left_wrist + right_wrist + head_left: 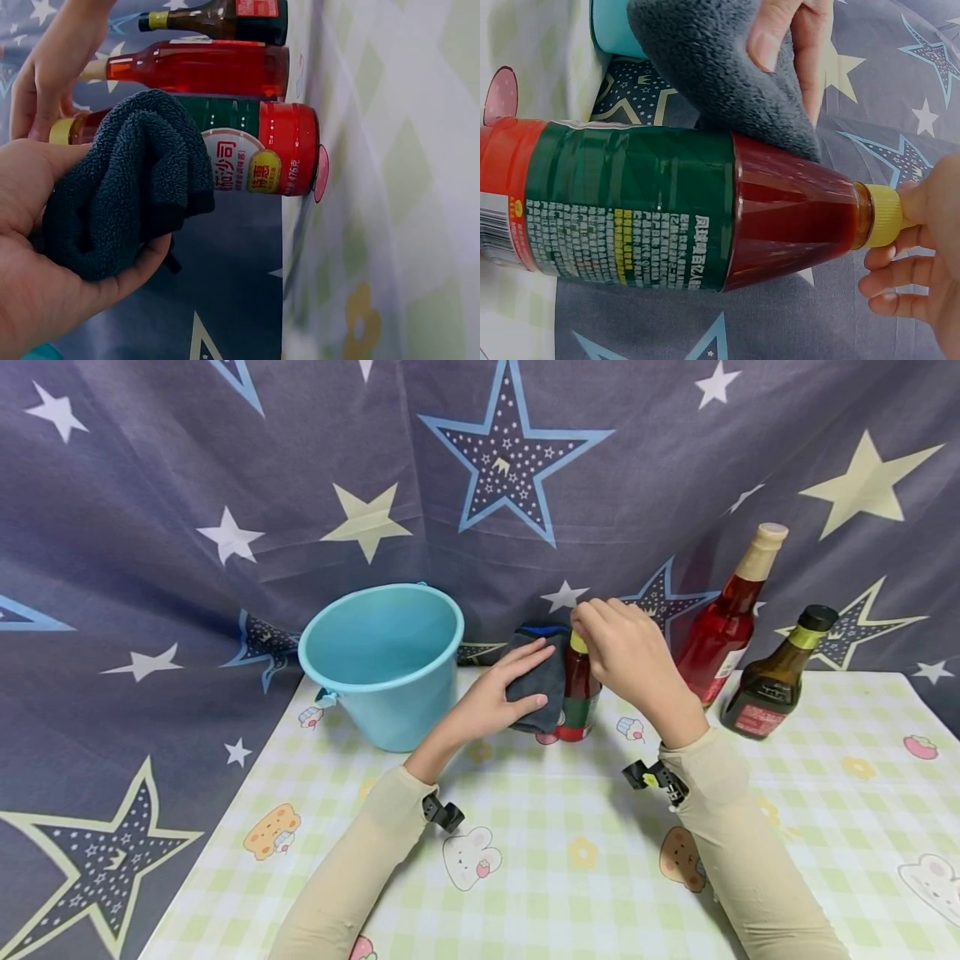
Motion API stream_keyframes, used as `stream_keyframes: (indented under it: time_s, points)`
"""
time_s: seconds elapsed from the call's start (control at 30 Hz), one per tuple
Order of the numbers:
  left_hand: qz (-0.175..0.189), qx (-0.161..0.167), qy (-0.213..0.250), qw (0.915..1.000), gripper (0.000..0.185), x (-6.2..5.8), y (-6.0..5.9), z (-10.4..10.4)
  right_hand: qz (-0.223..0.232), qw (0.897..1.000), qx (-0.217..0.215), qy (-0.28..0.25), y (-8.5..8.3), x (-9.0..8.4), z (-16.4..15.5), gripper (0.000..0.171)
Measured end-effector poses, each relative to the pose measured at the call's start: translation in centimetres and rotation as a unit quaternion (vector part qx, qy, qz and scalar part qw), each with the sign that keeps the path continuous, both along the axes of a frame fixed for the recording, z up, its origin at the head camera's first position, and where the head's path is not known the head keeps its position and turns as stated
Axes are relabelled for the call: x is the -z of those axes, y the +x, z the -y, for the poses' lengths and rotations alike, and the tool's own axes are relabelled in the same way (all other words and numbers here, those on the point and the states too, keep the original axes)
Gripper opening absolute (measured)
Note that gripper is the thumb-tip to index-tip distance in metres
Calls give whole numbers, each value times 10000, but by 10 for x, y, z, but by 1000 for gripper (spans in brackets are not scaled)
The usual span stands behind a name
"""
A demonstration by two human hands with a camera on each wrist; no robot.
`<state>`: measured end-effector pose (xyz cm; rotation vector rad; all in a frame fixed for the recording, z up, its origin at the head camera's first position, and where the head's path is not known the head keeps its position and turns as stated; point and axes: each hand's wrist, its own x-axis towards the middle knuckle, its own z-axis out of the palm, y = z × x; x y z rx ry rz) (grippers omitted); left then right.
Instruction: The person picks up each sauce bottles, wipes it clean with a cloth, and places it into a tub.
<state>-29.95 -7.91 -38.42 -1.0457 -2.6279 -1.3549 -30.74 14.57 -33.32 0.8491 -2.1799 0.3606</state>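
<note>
Sauce bottle [581, 697] stood upright on the surface, approx. mid-table, just right of the blue bucket. Dark red contents, yellow cap [886, 217], green/red label w/ white oval and printed text wrapped round its lower body. Dark grey fleece cloth [538, 681], bunched and folded, was pressed against the bottle's left side, touching the shoulder and upper label. Cloth looked thick and fuzzy, w/ a blue edge at top.

3 bottles [581, 693] [726, 618] [776, 677]; 1 blue bucket [382, 664]; 1 dark cloth [536, 681]; 2 hands [491, 697] [626, 652].
</note>
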Motion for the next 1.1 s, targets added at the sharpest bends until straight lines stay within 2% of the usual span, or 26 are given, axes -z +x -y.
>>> stream_keyframes:
  time_s: [0.57, 0.8, 1.1]
  points:
    - [217, -53, -828, 9963, 66, 6, -6, 6, 32, 10000, -26, 2, 0, 0, 0, 12]
    - [564, -41, -1431, 9881, 67, 16, -7, 4, 32, 10000, -73, 8, 0, 2, 0, 11]
    - [915, -31, -1964, 9762, 66, 29, -9, 2, 34, 9999, -105, 26, 1, -1, 1, 10]
